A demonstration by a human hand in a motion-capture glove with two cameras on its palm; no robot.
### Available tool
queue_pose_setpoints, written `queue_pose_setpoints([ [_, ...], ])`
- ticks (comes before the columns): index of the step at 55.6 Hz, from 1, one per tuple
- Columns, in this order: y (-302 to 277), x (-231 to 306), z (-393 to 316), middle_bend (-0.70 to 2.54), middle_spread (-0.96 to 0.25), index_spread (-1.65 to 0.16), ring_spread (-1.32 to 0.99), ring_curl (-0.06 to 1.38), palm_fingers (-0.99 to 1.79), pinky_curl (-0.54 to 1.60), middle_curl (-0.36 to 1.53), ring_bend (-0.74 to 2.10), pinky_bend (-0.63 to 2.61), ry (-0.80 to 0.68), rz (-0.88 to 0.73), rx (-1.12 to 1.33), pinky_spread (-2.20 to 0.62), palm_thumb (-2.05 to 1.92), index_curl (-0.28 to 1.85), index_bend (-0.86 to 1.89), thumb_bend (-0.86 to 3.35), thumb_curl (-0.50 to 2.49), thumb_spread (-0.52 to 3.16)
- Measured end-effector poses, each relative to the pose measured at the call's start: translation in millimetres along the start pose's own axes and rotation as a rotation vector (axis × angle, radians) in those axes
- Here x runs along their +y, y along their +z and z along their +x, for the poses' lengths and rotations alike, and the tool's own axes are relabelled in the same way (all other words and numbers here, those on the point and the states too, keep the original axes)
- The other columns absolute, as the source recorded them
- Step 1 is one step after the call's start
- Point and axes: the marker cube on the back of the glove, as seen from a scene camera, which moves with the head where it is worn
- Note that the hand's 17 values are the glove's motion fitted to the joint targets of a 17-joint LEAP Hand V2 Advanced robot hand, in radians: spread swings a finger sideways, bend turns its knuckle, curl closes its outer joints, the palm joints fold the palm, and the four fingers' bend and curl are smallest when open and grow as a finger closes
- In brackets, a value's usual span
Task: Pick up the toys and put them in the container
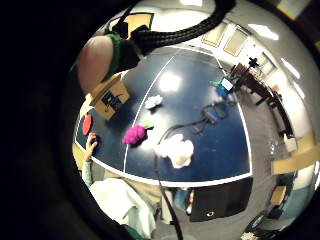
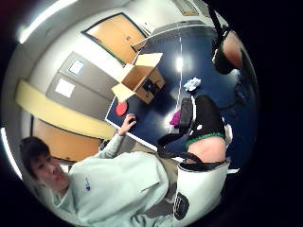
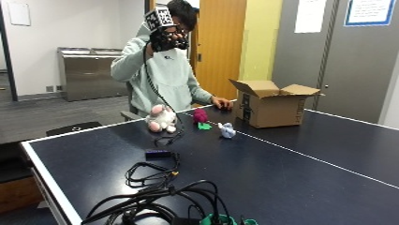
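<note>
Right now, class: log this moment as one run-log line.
hand: raised near face, holding nothing seen | toys: white plush, magenta toy, pale blue toy on table | box: open | stage: before first pick

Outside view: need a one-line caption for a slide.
Person raises gloved right hand above the table; three toys lie untouched beside the open box.
</note>
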Motion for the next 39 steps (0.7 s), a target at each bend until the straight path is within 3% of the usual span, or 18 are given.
queue_pose_setpoints([
  [4, -20.2, 25.8, -47.6, 0.26, -0.04, -0.09, -0.07, 0.06, 0.62, 0.12, 0.07, 0.24, 0.39, -0.039, -0.025, -0.017, -0.01, 0.35, 0.13, 0.43, 0.3, 0.09, 0.62],
  [17, -14.4, -32.4, -60.4, 0.29, -0.07, -0.17, -0.12, 0.1, 0.53, 0.2, 0.15, 0.25, 0.44, -0.023, -0.267, 0.152, -0.01, 0.34, 0.22, 0.41, 0.37, 0.2, 1.22],
  [30, 44.2, -113.6, -18.9, 0.15, -0.04, -0.23, -0.07, 0.12, 0.13, 0.29, 0.17, 0.21, 0.63, -0.02, -0.62, 0.164, 0.01, 0.17, 0.24, 0.18, 0.31, 0.23, 1.46],
  [39, 96.3, -145.7, -14.8, 0.14, 0.0, -0.24, -0.04, 0.14, -0.16, 0.33, 0.18, 0.2, 0.79, -0.062, -0.636, 0.192, 0.02, 0.09, 0.2, 0.07, 0.23, 0.23, 1.45],
])
